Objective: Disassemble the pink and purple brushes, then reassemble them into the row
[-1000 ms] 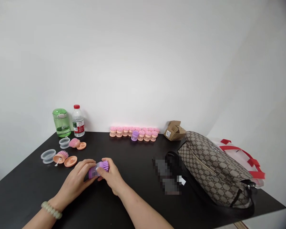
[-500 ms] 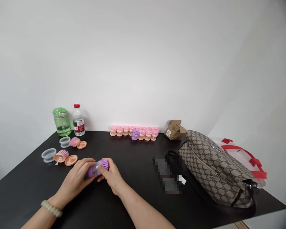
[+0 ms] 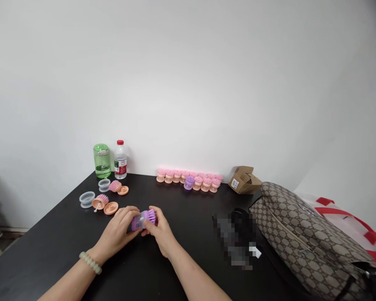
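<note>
A purple, clear-bodied brush (image 3: 140, 221) is held sideways in both hands (image 3: 119, 229) (image 3: 163, 234), bristles (image 3: 151, 216) rightward.

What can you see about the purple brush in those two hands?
The purple brush has purple bristles at one end, a see-through middle and a purple base at the other; it looks like plastic. It is tipped on its side, bristles toward the picture's right. The left hand holds the base end, the right hand the bristle end. Fingers hide some parts, and I can't tell if it touches the table.
</note>
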The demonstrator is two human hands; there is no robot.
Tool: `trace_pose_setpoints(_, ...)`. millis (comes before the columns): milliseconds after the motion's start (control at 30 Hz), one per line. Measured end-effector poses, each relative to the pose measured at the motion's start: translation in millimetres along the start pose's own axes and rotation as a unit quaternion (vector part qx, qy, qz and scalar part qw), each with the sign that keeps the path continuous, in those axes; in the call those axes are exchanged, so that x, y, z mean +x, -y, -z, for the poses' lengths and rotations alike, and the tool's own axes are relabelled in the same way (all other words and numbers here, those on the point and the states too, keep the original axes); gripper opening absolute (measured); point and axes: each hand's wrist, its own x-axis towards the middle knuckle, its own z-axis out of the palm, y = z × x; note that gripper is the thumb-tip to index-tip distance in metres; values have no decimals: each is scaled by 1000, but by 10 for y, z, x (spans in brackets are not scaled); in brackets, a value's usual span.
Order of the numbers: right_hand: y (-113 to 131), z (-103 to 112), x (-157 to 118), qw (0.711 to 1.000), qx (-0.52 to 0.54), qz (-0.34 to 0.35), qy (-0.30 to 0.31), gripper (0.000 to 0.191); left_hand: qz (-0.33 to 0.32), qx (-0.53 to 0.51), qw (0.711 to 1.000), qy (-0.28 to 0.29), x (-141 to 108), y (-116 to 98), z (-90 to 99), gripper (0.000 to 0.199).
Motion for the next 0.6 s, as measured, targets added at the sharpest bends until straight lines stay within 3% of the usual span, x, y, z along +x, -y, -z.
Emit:
trace_pose_setpoints(167,38,-14,-5,999,-31,14,-2,38,-14,9,1000,0,-8,8,-1,19)
trace_pose_setpoints(300,83,-6,-25,999,-26,34,-11,60,-5,10,1000,1,-5,10,2,19)
trace_pose_setpoints(400,43,-14,-15,1000,10,10,-13,68,2,9,1000,-7,-11,22,-16,21)
trace_pose_setpoints(600,12,-42,16,1000,-14,0,-12,43,-3,14,1000,1,-36,70,-54,24)
